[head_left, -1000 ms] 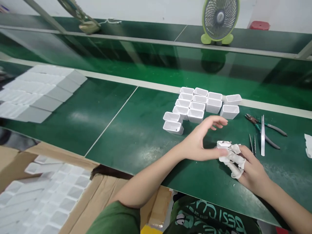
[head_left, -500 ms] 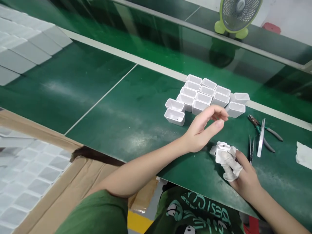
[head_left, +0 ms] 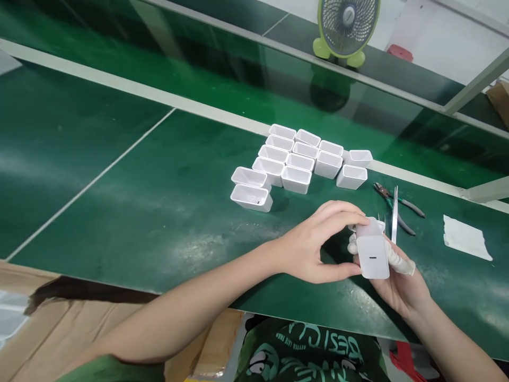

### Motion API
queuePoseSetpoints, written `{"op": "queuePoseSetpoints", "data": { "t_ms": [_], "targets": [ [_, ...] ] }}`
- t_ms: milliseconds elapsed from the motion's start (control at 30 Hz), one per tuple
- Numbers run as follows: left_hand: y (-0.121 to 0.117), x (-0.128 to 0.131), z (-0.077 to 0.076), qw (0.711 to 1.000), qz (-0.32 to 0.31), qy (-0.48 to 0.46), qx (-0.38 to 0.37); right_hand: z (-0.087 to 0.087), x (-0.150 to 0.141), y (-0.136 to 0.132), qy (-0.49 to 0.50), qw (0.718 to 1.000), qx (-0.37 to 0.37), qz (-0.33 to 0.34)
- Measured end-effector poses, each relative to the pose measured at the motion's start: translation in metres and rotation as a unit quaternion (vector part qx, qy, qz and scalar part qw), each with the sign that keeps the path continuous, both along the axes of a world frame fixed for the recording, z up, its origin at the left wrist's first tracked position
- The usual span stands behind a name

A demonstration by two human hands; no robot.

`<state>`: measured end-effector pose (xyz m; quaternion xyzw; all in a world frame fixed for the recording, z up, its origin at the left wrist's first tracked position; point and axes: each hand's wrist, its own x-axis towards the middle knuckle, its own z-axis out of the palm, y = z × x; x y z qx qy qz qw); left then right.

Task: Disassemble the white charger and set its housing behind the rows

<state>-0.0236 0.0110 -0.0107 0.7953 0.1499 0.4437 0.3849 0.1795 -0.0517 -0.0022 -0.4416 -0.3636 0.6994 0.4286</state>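
Observation:
A small white plastic case [head_left: 373,257] with rounded corners is turned so that a face with a dark slot shows. My right hand [head_left: 401,289] grips it from the right, with white covers on some fingertips. My left hand [head_left: 314,246] closes on its left side, fingertips at the upper edge and thumb by the lower edge. Beyond my hands stand several open white plastic cases, the closest single one [head_left: 296,180] upright in a loose group. A case at the group's left front [head_left: 251,197] has a small dark mark inside.
Right of the cases lie pliers [head_left: 405,227] with green and grey handles and light-coloured tweezers [head_left: 394,215]; darker tips show beside them. A white paper piece [head_left: 467,237] is farther right. A green fan [head_left: 349,26] stands behind the glossy green panel. Cardboard [head_left: 79,329] is at lower left.
My left hand has come down onto the case in my right hand. That case has turned, and its slotted face now shows. The view has swung to the right.

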Motion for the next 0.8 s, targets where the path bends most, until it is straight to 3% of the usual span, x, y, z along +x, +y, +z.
{"op": "queuePoseSetpoints", "data": {
  "t_ms": [167,367,500,633,700,767,800],
  "targets": [
    [0.002,0.001,-0.003,1.0,0.01,-0.006,0.002,0.006,-0.004,0.001,0.109,0.989,-0.095,-0.03],
    [0.002,0.002,-0.003,1.0,0.015,-0.001,-0.018,0.001,-0.002,0.0,0.147,0.983,-0.11,-0.032],
    [0.003,0.002,-0.002,1.0,0.01,-0.007,-0.029,-0.001,-0.003,-0.002,0.114,0.989,-0.091,-0.029],
    [0.002,0.001,-0.001,1.0,-0.002,-0.014,-0.022,0.0,-0.004,-0.003,0.019,0.999,-0.03,-0.001],
    [0.001,0.0,-0.002,1.0,0.01,-0.019,-0.019,-0.001,-0.002,-0.002,-0.06,0.997,0.042,0.015],
    [0.002,-0.002,-0.004,0.998,0.038,-0.039,-0.021,-0.005,0.005,-0.003,-0.172,0.97,0.163,0.059],
    [0.002,-0.003,-0.005,0.997,0.052,-0.056,-0.025,-0.008,0.008,-0.004,-0.239,0.938,0.235,0.092]
  ]
}}
